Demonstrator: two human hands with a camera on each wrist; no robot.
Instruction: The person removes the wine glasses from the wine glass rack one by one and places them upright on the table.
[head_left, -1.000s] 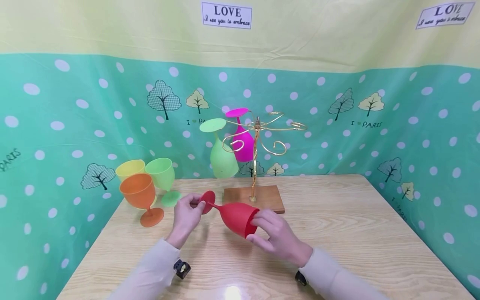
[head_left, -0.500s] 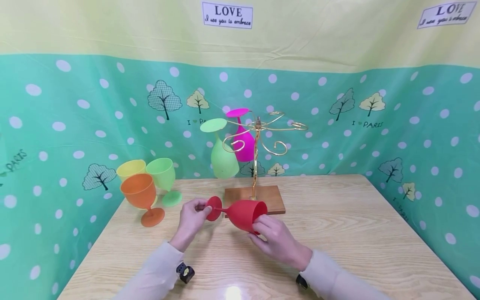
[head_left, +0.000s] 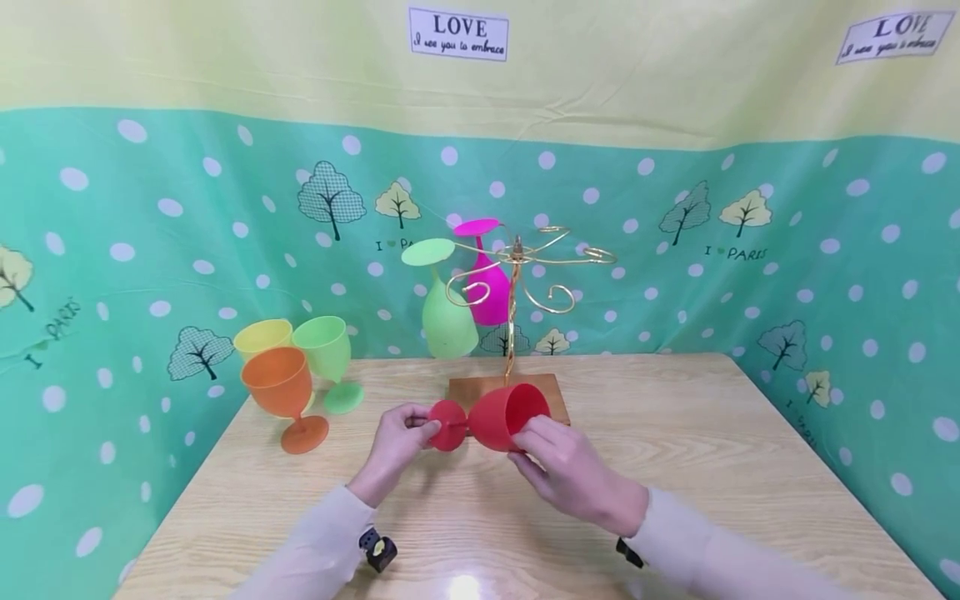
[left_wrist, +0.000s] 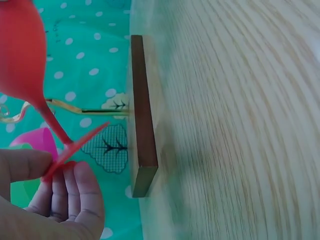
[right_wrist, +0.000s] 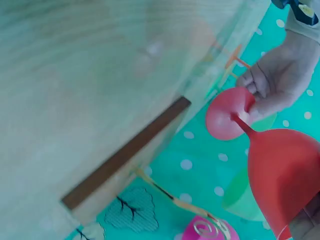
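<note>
A red goblet (head_left: 491,419) lies sideways in the air above the table, its mouth to the right. My left hand (head_left: 401,437) pinches the edge of its round foot between thumb and fingers, which also shows in the left wrist view (left_wrist: 65,200). At the other end, my right hand (head_left: 566,467) grips the rim, with fingers inside the mouth and the thumb outside below. Behind the goblet stands a gold wire rack (head_left: 517,258) on a wooden base (head_left: 555,396). From its left arms hang a light green goblet (head_left: 447,321) and a magenta goblet (head_left: 489,292), both upside down.
Upright at the table's left are an orange goblet (head_left: 279,385), a yellow goblet (head_left: 258,333) and another green goblet (head_left: 325,346), close together. The rack's curled arms (head_left: 558,300) reach out to the front and right. A polka-dot cloth (head_left: 637,317) encloses the table (head_left: 675,433).
Both hands have carried the red goblet to the right. It has turned so its mouth faces more toward the head camera and lies nearly level. The hung goblets have stayed put.
</note>
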